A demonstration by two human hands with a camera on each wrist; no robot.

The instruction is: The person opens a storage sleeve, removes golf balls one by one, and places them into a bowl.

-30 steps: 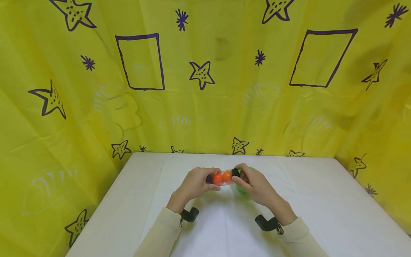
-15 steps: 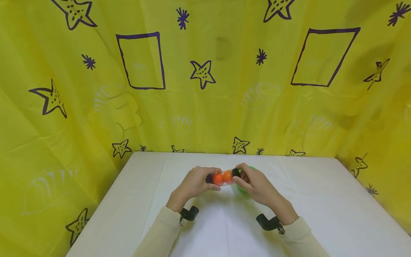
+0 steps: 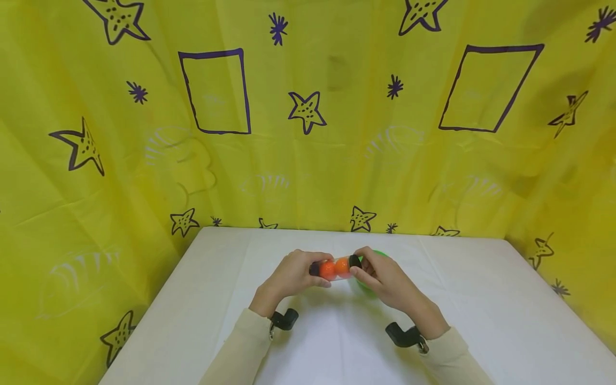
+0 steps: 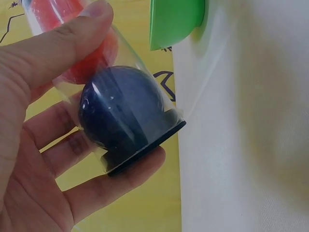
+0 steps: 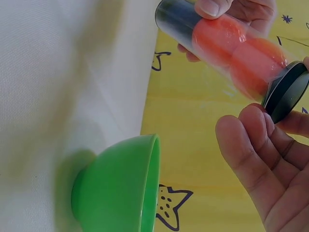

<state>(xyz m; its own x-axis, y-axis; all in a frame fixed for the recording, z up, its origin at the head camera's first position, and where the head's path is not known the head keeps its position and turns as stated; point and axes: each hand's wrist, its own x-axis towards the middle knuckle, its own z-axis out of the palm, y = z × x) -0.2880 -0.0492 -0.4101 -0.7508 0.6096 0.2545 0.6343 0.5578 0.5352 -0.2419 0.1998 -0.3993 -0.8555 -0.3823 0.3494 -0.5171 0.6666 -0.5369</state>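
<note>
A clear plastic tube (image 3: 343, 277) is held level above the table between both hands. Two orange balls (image 5: 219, 38) and a dark blue ball (image 4: 123, 104) sit in a row inside it. My left hand (image 3: 295, 272) grips the tube around the dark ball's end, thumb across the side and a finger under the black base (image 4: 149, 150). At the other end, my right hand (image 3: 387, 275) pinches the black cap (image 5: 288, 92), which is at the tube's mouth. A green bowl (image 5: 116, 186) stands on the table below the right hand, partly hidden by it in the head view.
A white cloth covers the table (image 3: 231, 321). Yellow curtain (image 3: 308, 171) with drawn stars rises behind its back edge and along both sides. Each wrist wears a black camera mount, the left mount (image 3: 285, 320) and the right mount (image 3: 401, 335).
The head view has shifted slightly. Both hands keep their holds on the tube and its cap, with hardly any movement.
</note>
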